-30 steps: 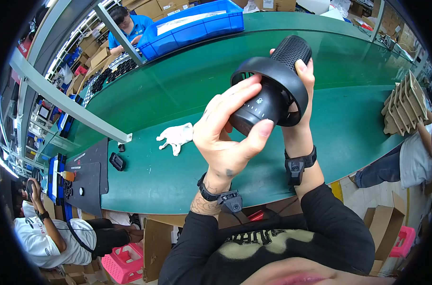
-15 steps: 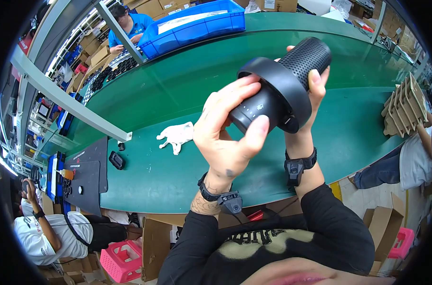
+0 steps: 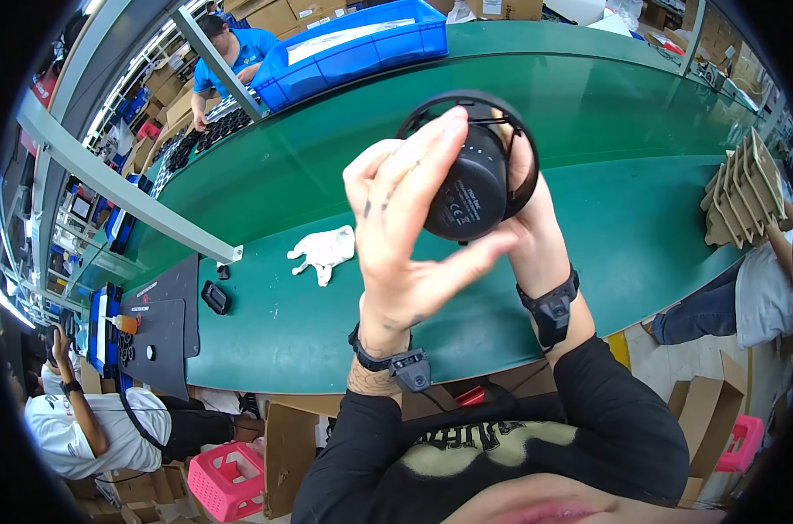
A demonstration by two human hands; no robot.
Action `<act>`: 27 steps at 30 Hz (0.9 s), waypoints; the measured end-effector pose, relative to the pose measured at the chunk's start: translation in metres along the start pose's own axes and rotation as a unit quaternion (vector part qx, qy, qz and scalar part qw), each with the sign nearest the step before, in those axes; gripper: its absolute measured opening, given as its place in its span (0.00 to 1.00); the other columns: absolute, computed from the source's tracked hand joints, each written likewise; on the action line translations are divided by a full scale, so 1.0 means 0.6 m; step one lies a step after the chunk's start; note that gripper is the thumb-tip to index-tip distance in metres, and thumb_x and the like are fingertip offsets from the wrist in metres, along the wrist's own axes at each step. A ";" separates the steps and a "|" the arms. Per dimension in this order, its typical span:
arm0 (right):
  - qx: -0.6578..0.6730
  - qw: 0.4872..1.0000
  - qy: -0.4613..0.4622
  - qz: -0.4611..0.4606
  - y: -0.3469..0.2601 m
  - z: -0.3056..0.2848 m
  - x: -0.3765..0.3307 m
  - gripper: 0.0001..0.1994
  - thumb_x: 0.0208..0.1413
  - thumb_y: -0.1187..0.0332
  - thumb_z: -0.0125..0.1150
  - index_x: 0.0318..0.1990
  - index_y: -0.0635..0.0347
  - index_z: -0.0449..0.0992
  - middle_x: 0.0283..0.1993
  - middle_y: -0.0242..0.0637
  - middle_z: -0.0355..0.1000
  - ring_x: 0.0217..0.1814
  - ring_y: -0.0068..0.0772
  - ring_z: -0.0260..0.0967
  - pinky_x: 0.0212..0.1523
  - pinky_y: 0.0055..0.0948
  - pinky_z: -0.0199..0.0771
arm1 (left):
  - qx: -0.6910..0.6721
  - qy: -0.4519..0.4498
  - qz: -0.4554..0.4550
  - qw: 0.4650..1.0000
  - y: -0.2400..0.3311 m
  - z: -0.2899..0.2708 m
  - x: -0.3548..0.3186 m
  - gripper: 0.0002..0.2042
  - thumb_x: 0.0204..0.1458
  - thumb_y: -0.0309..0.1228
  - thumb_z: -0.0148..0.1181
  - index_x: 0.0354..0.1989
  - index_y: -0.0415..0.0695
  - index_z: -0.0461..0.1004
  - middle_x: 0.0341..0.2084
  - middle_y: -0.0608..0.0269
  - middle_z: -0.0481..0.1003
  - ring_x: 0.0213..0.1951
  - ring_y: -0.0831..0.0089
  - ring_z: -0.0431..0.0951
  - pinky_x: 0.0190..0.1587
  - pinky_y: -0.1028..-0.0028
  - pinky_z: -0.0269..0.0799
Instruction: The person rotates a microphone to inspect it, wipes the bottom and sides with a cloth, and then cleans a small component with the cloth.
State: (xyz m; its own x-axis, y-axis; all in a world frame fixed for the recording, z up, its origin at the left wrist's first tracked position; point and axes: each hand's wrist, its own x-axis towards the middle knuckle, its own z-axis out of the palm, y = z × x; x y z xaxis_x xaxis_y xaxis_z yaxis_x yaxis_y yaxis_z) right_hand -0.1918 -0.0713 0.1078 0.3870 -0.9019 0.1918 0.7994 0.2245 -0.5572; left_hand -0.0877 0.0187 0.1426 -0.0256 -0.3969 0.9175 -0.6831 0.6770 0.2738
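Note:
A black cylindrical device with a wide ring collar [image 3: 466,192] is held up over the bench, its round base facing me and small printed marks on it. My right hand [image 3: 529,188] wraps its far right side, the fingers partly hidden behind the ring. Along the left side of the base lie the long fingers of my left hand [image 3: 396,218], tips at the ring, while its thumb reaches under the lower edge. The perforated barrel is out of sight behind the base.
A crumpled white glove [image 3: 325,251] lies on the green bench [image 3: 300,336]. Farther left are a small black tray [image 3: 215,297] and a dark mat [image 3: 165,323]. A blue crate [image 3: 353,52] stands at the back. Cardboard dividers [image 3: 745,188] are at right; other people work nearby.
The device has been turned, so its base now faces me and the perforated barrel no longer shows. It has shifted slightly left, and my left fingers have slid up toward the ring.

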 end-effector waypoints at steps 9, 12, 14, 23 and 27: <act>-0.022 0.993 0.040 0.111 0.020 0.052 -0.041 0.20 0.63 0.53 0.47 0.51 0.60 0.70 0.49 0.39 0.73 0.48 0.32 0.73 0.49 0.32 0.77 | 0.071 0.061 0.051 0.994 -0.020 -0.009 -0.031 0.35 0.27 0.47 0.74 0.45 0.36 0.76 0.53 0.42 0.68 0.58 0.52 0.65 0.53 0.63 0.69; 0.054 0.989 -0.034 0.131 0.031 0.031 -0.025 0.21 0.63 0.51 0.47 0.52 0.60 0.70 0.49 0.39 0.73 0.48 0.31 0.73 0.49 0.32 0.77 | 0.008 0.070 0.136 0.988 -0.036 -0.009 -0.026 0.33 0.26 0.46 0.74 0.43 0.37 0.77 0.53 0.41 0.68 0.60 0.51 0.64 0.53 0.63 0.70; 0.060 0.985 -0.030 0.156 0.031 0.028 -0.023 0.21 0.63 0.51 0.46 0.52 0.60 0.70 0.49 0.38 0.73 0.48 0.30 0.73 0.49 0.31 0.76 | -0.026 0.058 0.177 0.982 -0.040 -0.014 -0.020 0.35 0.25 0.45 0.75 0.45 0.36 0.76 0.53 0.40 0.68 0.61 0.50 0.63 0.54 0.62 0.69; -0.019 0.991 -0.016 0.135 0.019 0.028 -0.022 0.20 0.63 0.55 0.48 0.52 0.61 0.70 0.51 0.39 0.72 0.54 0.31 0.70 0.51 0.31 0.72 | -0.047 0.053 -0.036 0.997 -0.018 0.000 -0.028 0.39 0.27 0.39 0.78 0.53 0.38 0.70 0.49 0.48 0.72 0.63 0.50 0.59 0.60 0.60 0.61; -0.232 0.936 0.045 -0.260 -0.002 -0.002 0.014 0.21 0.56 0.60 0.53 0.51 0.67 0.69 0.55 0.49 0.67 0.62 0.40 0.62 0.60 0.37 0.61 | 0.132 0.045 0.012 0.990 0.002 -0.008 -0.015 0.37 0.27 0.35 0.78 0.51 0.37 0.71 0.46 0.55 0.75 0.59 0.52 0.63 0.60 0.60 0.59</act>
State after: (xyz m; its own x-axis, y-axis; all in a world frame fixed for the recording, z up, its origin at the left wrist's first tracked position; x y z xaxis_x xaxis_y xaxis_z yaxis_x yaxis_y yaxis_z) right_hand -0.1900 -0.0793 0.1092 -0.0555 -0.8769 0.4774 0.5746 -0.4191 -0.7030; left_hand -0.0848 0.0259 0.1359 0.0126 -0.3181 0.9480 -0.8501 0.4958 0.1777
